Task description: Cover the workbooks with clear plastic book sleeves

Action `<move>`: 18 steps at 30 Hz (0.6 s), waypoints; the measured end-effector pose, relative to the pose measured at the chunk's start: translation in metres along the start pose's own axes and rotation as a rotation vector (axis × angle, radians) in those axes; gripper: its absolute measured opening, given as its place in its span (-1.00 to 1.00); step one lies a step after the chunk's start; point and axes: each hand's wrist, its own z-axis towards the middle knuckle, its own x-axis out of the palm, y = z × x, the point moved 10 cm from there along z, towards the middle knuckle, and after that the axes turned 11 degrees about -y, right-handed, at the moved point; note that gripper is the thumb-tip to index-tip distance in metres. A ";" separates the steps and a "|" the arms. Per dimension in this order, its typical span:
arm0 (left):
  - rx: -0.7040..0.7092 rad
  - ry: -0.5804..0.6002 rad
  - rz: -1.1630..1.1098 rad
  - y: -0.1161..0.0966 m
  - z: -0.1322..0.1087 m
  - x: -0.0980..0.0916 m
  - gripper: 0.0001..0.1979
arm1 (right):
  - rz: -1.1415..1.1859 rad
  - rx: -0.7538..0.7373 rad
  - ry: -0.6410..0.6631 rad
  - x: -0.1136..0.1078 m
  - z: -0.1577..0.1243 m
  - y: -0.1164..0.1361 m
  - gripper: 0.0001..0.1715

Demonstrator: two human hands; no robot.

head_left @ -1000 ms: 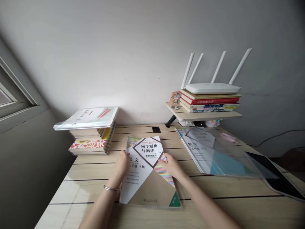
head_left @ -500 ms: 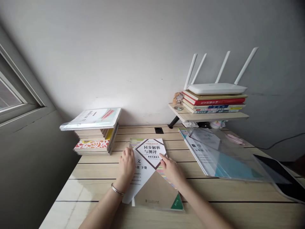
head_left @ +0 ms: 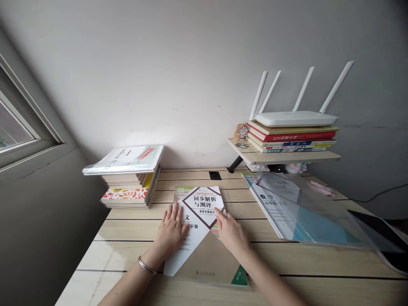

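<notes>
A left hand (head_left: 172, 229) lies spread flat, gripping nothing, on the left side of a workbook (head_left: 194, 261) while the right hand (head_left: 232, 233), index finger extended, rests at its right edge, any grip hidden; light, even pressure should best steady the cover against the slatted desk (head_left: 124, 255), between a book stack (head_left: 123, 194) and another workbook (head_left: 270, 212).

This looks like a study corner at home: a schoolbook (head_left: 204, 255) on a wooden desk (head_left: 306, 265), piled books (head_left: 126, 193), a window (head_left: 14, 127), a shelf (head_left: 287, 158) with a router (head_left: 296, 119) and a small doll (head_left: 243, 132).
</notes>
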 end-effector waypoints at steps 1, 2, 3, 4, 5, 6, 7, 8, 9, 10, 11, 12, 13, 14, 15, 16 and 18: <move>-0.036 0.001 0.012 0.003 0.001 -0.001 -0.41 | -0.004 0.001 -0.001 0.000 0.000 0.000 -0.47; -0.078 -0.003 0.028 0.006 0.002 -0.003 -0.44 | -0.007 0.004 0.001 0.000 0.000 0.000 -0.47; -0.123 -0.011 0.045 0.008 0.003 -0.006 -0.48 | -0.010 0.006 0.000 0.000 0.000 0.000 -0.48; -0.165 -0.021 0.063 0.011 0.004 -0.009 -0.52 | -0.013 0.008 -0.001 0.000 0.000 0.001 -0.48; -0.198 -0.035 0.081 0.012 0.005 -0.012 -0.55 | -0.016 0.011 -0.005 -0.001 0.000 0.001 -0.48; -0.219 -0.049 0.097 0.012 0.006 -0.014 -0.58 | -0.017 0.013 -0.010 -0.002 0.000 0.002 -0.48; -0.224 -0.065 0.113 0.012 0.007 -0.017 -0.59 | -0.014 0.016 -0.015 -0.003 0.000 0.002 -0.49; -0.215 -0.081 0.128 0.010 0.008 -0.018 -0.60 | -0.003 0.017 -0.019 -0.005 0.000 0.002 -0.49; -0.196 -0.099 0.141 0.008 0.009 -0.019 -0.59 | 0.022 0.020 -0.019 -0.006 0.000 0.000 -0.50; -0.179 -0.118 0.153 0.006 0.008 -0.020 -0.59 | 0.062 0.022 -0.014 -0.006 0.001 -0.001 -0.52; -0.163 -0.136 0.161 0.005 0.008 -0.020 -0.58 | 0.116 0.030 -0.010 -0.008 0.003 -0.005 -0.54; -0.150 -0.153 0.165 0.004 0.007 -0.020 -0.58 | 0.180 0.042 -0.005 -0.009 0.005 -0.009 -0.56; -0.141 -0.168 0.165 0.004 0.005 -0.021 -0.58 | 0.251 0.058 0.006 -0.009 0.007 -0.014 -0.56; -0.136 -0.179 0.164 0.004 0.004 -0.021 -0.58 | 0.329 0.082 0.026 -0.009 0.008 -0.020 -0.56; -0.135 -0.190 0.162 0.004 0.003 -0.022 -0.58 | 0.414 0.123 0.063 -0.007 0.010 -0.027 -0.55; -0.134 -0.197 0.160 0.005 0.003 -0.022 -0.59 | 0.505 0.180 0.113 -0.003 0.010 -0.034 -0.55; -0.139 -0.201 0.157 0.005 0.002 -0.023 -0.59 | 0.687 0.311 0.233 0.008 0.007 -0.047 -0.55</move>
